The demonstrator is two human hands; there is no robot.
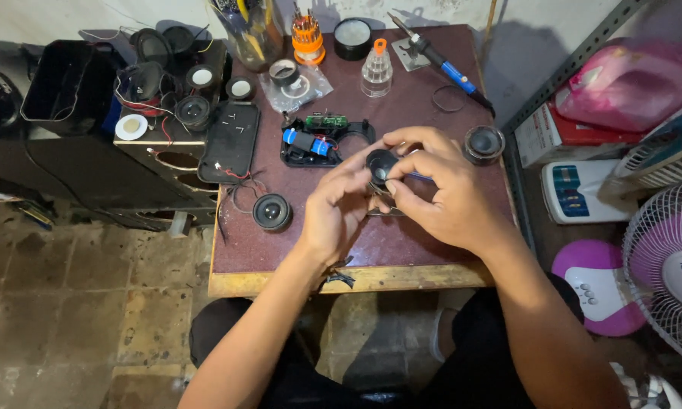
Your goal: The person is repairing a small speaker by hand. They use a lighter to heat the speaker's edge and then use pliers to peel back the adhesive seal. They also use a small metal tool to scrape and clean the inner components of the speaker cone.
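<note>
Head view:
Left hand (337, 208): grip closed on the speaker's (380, 165) left side.
Right hand (439, 189): grip pinching its right rim.
Speaker: held just above the counter (280, 246), near a second speaker (271, 211) and a black housing (322, 142).

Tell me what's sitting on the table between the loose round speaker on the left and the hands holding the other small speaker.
Nothing: in the head view, only bare maroon tabletop separates the loose speaker from the left hand, which shares the held speaker with the right hand.
</note>
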